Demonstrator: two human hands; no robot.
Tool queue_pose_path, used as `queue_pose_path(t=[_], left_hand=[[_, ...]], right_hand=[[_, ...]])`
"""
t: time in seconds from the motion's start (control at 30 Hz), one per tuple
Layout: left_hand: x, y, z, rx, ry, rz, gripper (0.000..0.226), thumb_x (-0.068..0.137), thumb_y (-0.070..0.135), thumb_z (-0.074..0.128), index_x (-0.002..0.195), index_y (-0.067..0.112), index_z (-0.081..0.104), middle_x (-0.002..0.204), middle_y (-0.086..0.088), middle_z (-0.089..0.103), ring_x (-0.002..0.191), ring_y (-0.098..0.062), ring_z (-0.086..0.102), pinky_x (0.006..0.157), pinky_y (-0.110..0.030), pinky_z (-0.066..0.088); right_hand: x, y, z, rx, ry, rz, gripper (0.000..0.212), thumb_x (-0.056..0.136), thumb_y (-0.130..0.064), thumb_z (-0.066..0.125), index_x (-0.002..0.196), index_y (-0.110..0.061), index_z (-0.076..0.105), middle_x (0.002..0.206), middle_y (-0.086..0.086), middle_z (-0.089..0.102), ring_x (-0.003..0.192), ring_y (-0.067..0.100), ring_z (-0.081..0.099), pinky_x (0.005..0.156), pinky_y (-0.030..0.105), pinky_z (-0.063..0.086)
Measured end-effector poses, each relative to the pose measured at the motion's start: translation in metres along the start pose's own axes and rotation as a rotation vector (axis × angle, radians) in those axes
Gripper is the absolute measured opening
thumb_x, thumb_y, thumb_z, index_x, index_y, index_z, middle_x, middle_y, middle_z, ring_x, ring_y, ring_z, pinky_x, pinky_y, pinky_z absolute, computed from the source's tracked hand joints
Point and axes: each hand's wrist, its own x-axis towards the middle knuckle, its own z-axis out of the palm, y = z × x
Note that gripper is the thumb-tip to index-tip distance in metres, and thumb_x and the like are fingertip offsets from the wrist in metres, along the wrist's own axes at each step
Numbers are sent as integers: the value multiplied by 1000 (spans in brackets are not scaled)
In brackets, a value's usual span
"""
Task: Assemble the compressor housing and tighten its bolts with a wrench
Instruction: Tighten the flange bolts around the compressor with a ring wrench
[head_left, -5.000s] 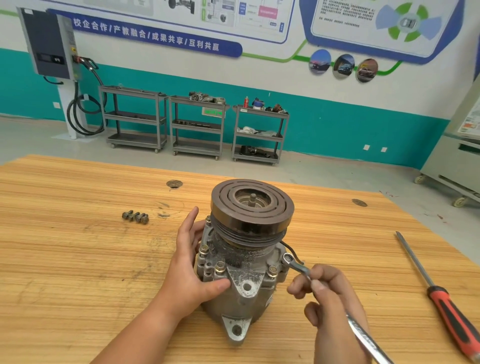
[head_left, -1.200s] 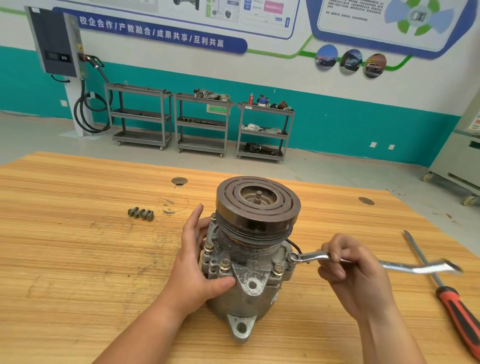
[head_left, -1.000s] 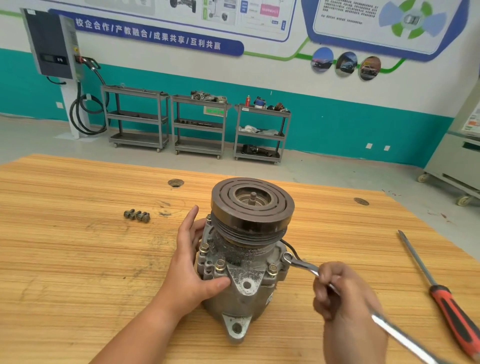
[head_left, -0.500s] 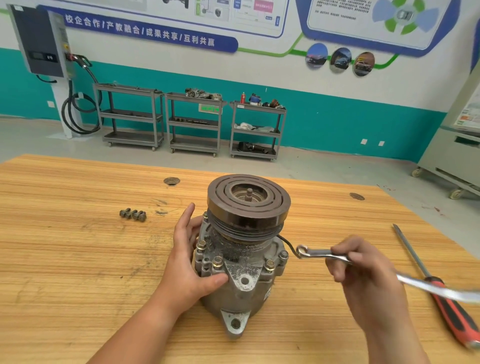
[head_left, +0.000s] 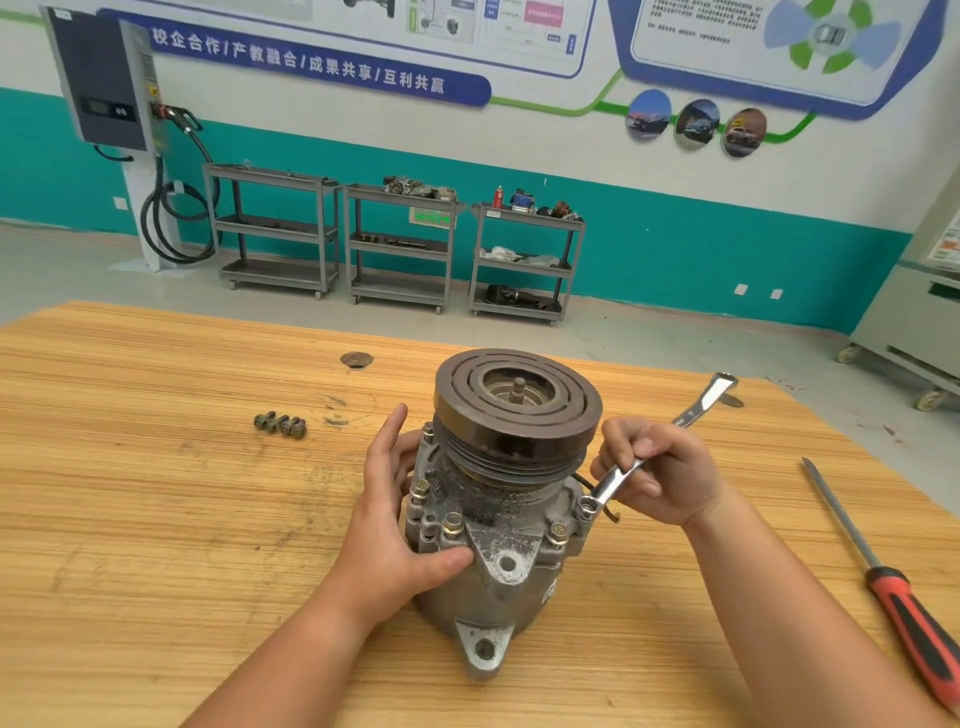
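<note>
Wrench (head_left: 615, 477) now angles toward the upper right, its ring back against the right side of the compressor (head_left: 514, 525) at frame centre, my right hand (head_left: 662, 470) curled round its shaft, left hand (head_left: 392, 525) gripping the compressor.

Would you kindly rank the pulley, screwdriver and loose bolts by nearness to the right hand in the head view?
1. Pulley, just left of the right hand.
2. Screwdriver, lying to its right.
3. Loose bolts, far left.

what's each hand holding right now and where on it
The right hand grips the wrench mid-shaft; the left hand holds the compressor housing by its left side.
</note>
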Motion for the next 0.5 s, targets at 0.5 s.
queue_pose_path(t=[0.5], left_hand=[[-1,4,3,7,20,2,126,41,84,71,145,41,14,137,6,42,125,1,46,96,-10,40]], right_hand=[[21,-23,-4,-181,-168,227,14,72,-19,58,71,-18,71,53,-15,44,51,10,25,46,20,21]])
